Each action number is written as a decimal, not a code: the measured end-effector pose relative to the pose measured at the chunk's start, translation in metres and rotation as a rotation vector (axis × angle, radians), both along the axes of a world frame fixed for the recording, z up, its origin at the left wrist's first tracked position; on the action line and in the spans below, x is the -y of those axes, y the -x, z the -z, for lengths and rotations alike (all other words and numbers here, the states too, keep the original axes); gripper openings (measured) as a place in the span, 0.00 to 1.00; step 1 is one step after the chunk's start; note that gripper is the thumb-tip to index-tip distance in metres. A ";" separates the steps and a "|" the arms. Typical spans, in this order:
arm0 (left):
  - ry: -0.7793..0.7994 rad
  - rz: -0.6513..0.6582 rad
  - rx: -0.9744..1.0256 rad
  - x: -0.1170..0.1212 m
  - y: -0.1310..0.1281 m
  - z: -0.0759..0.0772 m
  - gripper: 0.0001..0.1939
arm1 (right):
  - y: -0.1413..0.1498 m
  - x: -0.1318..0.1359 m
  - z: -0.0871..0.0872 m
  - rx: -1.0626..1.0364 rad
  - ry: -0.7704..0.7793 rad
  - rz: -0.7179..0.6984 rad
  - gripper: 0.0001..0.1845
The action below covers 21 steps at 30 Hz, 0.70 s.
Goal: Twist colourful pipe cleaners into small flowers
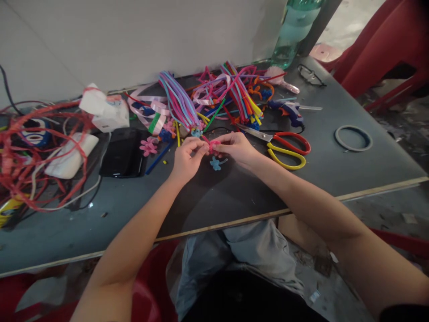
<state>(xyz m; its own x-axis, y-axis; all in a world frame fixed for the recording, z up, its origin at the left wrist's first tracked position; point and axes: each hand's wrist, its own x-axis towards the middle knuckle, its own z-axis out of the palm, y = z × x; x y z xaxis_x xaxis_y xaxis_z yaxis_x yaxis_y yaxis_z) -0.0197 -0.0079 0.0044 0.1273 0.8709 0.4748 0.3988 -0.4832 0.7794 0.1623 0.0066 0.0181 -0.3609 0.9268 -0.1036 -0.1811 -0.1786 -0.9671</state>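
Both of my hands meet over the middle of the table, pinching a small pink pipe-cleaner piece with looped petals between them. My left hand closes thumb and forefinger on its left side. From the other side my right hand grips it the same way; fingertips partly cover the piece. Just below lies a light blue pipe-cleaner flower with a short stem. Another pink flower rests left of my left hand. Scissors with red and yellow handles lie partly spread to the right of my right hand.
Behind my hands sit bundles of coloured pipe cleaners. A glue gun, a grey ring and a bottle are on the right. On the left are a black phone, a white box and tangled red strips.
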 end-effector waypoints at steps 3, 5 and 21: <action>0.094 0.011 0.087 0.001 -0.004 -0.001 0.25 | -0.002 -0.004 0.002 -0.060 0.039 0.001 0.23; 0.106 -0.023 0.107 0.002 -0.007 -0.001 0.24 | 0.000 -0.007 0.005 -0.107 0.025 0.026 0.22; -0.452 -0.016 -0.256 -0.012 0.011 0.007 0.07 | 0.000 -0.002 0.003 0.316 -0.382 0.036 0.15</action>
<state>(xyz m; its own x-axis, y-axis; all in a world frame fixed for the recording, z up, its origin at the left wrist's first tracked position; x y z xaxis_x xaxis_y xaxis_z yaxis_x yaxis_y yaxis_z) -0.0302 0.0044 -0.0022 0.2771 0.5886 0.7595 0.5589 -0.7417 0.3709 0.1624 0.0089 0.0151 -0.3340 0.9311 0.1464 0.1318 0.2000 -0.9709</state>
